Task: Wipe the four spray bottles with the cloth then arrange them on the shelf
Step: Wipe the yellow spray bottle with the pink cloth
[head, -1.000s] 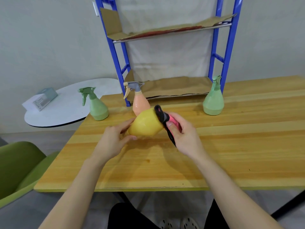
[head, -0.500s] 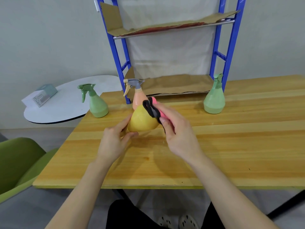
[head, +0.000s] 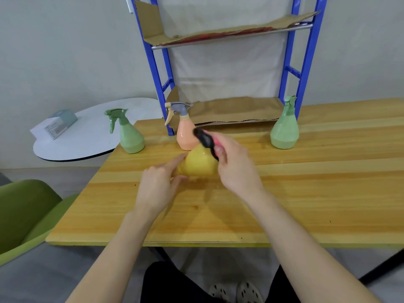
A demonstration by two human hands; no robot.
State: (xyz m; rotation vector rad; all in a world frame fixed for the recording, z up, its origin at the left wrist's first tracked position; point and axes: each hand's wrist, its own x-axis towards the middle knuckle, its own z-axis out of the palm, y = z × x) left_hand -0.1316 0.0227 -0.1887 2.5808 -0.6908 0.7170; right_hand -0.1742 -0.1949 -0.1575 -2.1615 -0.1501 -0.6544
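A yellow spray bottle (head: 200, 164) lies tilted just above the wooden table (head: 306, 193), its wide base facing away from me. My left hand (head: 158, 185) holds its narrow near end between thumb and index finger; the nozzle is hidden. My right hand (head: 237, 168) grips a black and pink cloth (head: 204, 138) pressed on the bottle's upper far side. A peach spray bottle (head: 185, 136) stands right behind it. Two green spray bottles stand upright, one at the left (head: 131, 136) and one at the right (head: 284, 130). The blue shelf (head: 306, 62) stands behind, lined with cardboard.
The shelf's lower cardboard level (head: 236, 110) and upper level (head: 229, 33) hold no bottles. A white round table (head: 91, 136) with a small box (head: 56, 125) sits to the left. A green chair (head: 24, 211) stands at the near left.
My right hand has slid the cloth up and to the left over the yellow bottle's base. The bottle and both hands have shifted slightly away from me, toward the peach bottle.
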